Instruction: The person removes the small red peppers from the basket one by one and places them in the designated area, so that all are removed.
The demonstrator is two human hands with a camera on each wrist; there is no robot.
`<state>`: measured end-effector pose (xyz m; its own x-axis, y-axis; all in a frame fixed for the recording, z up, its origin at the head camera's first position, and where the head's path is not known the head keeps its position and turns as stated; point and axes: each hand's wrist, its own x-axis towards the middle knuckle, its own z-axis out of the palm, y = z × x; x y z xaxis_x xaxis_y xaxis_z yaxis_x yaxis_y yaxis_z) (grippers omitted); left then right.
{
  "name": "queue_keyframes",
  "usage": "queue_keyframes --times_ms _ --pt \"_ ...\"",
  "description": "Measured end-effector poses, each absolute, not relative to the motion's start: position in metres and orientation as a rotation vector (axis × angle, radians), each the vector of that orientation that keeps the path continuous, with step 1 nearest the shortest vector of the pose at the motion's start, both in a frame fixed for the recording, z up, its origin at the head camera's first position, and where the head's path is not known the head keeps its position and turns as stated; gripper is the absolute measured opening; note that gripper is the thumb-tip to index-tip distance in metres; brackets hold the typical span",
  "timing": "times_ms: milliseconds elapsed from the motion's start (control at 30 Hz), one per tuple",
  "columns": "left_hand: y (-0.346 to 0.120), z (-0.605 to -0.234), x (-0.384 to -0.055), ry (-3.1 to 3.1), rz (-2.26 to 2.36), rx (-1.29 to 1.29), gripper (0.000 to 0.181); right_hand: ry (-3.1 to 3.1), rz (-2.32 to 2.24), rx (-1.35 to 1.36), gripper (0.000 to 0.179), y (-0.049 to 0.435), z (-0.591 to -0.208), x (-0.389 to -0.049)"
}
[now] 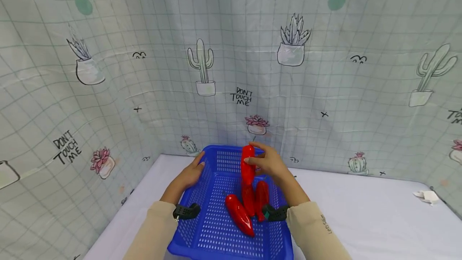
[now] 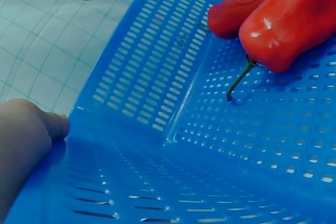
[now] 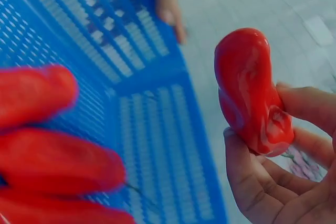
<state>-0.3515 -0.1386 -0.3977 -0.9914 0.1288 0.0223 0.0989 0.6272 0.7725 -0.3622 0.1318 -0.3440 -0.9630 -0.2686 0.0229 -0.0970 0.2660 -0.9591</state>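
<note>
My right hand [image 1: 266, 160] pinches a glossy red pepper [image 1: 247, 163] between thumb and fingers, holding it upright over the far part of a blue plastic basket [image 1: 213, 232]. The right wrist view shows this pepper [image 3: 247, 87] beyond the basket's rim, thumb and fingertips on its lower end. My left hand [image 1: 188, 175] holds the basket's left rim near the far corner; one digit lies along the rim in the left wrist view. Three more red peppers lie on the basket floor: one slanting in front [image 1: 239, 215], one in the middle [image 1: 248, 200], one at right [image 1: 262, 198]. A green stem shows on the front one.
The basket has slotted walls and stands on a white-covered table [image 1: 346, 216]. A grid-patterned cloth with plant drawings [image 1: 231, 67] hangs close behind the basket and along the left. A crumpled white scrap [image 1: 427, 196] lies far right. Dark bands circle both wrists.
</note>
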Motion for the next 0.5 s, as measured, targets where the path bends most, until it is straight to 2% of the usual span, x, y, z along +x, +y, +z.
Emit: queue_keyframes --times_ms 267,500 --pt "-0.142 -0.397 -0.350 2.778 1.350 0.186 0.054 2.462 -1.757 -0.329 0.069 0.195 -0.328 -0.366" --pt "-0.140 -0.398 -0.352 2.752 1.403 0.198 0.054 2.521 -1.689 -0.303 0.069 0.224 -0.347 -0.365"
